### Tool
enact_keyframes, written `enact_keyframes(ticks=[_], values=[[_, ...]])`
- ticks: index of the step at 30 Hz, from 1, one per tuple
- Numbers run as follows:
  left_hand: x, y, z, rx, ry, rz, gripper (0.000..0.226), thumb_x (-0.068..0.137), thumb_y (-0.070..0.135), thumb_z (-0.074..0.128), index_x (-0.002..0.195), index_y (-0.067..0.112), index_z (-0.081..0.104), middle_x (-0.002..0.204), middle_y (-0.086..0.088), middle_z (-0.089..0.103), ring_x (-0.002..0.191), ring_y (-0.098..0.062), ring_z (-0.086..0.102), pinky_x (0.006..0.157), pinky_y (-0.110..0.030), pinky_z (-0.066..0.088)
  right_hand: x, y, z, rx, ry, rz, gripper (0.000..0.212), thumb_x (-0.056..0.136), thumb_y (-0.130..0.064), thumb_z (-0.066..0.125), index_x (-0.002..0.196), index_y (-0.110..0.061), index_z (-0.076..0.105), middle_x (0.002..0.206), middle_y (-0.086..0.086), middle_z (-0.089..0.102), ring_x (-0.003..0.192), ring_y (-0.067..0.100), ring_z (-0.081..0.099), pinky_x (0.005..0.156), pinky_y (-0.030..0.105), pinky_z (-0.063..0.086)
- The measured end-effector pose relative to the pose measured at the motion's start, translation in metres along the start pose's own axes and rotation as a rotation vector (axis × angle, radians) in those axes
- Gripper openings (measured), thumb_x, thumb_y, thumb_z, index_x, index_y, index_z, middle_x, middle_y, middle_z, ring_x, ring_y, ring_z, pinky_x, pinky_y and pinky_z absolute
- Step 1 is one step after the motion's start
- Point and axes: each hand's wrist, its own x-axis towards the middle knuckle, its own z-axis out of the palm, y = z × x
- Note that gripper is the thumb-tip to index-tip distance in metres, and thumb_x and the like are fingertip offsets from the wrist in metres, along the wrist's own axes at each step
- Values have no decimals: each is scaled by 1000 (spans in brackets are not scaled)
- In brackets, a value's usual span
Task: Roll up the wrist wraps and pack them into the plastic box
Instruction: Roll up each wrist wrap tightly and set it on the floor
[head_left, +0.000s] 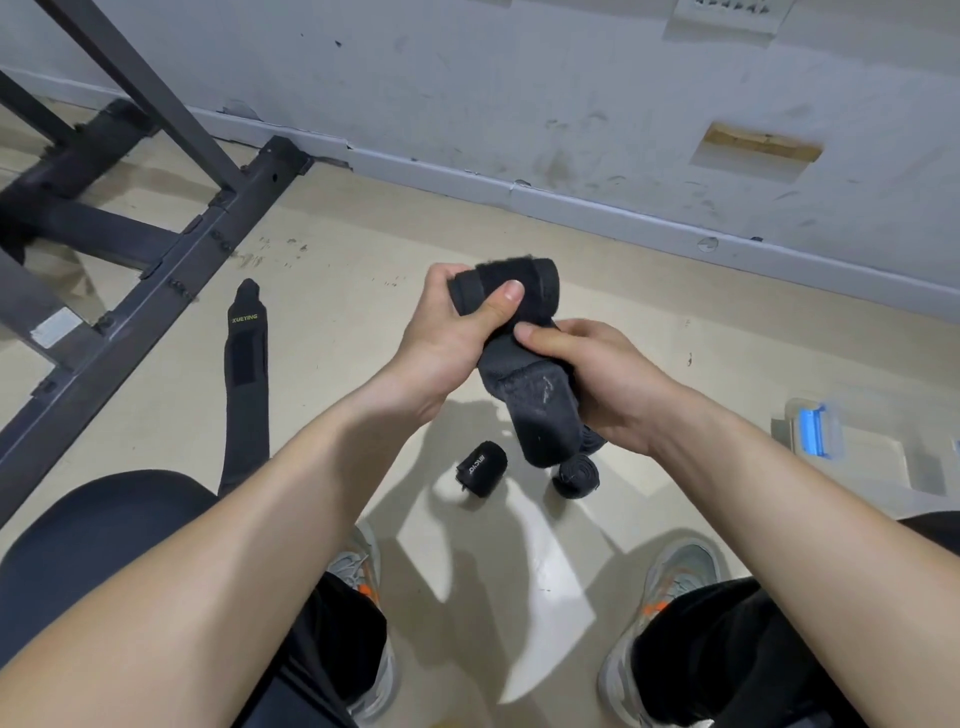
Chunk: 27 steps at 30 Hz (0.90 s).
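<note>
A black wrist wrap (540, 405) is held in the air in front of me, partly rolled at its top end. My left hand (457, 332) grips the rolled end, thumb pressed across it. My right hand (597, 379) holds the loose tail just below. Two rolled black wraps lie on the floor beneath: one with white lettering (480, 469) and one (575, 475) to its right. Another black wrap (244, 384) lies unrolled and flat at the left. The clear plastic box (883, 457) with a blue latch stands on the floor at the right.
A dark metal rack frame (171, 249) runs across the floor at the upper left. A scuffed grey wall (571, 119) with a baseboard closes off the back. My knees and grey-orange shoes (363, 566) fill the bottom of the view.
</note>
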Motion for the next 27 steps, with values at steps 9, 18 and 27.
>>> enact_keyframes(ticks=[9, 18, 27], values=[[4, 10, -11, 64, 15, 130, 40, 89, 38, 74, 118, 28, 47, 99, 5, 71, 91, -16, 69, 90, -55, 59, 2, -5, -7, -30, -16, -13, 25, 93, -22, 72, 105, 1, 72, 77, 12, 71, 59, 26, 59, 72, 46, 44], [-3, 5, -3, 171, -47, 336, 37, 93, 8, 67, 124, 26, 57, 105, 9, 68, 94, -8, 65, 90, -42, 57, 1, -9, -10, 100, -3, -71, 21, 98, -14, 64, 110, 2, 70, 85, 13, 75, 66, 18, 69, 55, 23, 53], [-12, 9, 7, -40, -41, 151, 20, 93, 6, 69, 96, 25, 62, 94, 13, 69, 82, -6, 65, 71, -34, 60, 2, -6, -13, 90, 5, -113, 19, 99, -12, 62, 109, 3, 69, 92, 16, 73, 79, 25, 69, 66, 28, 56]])
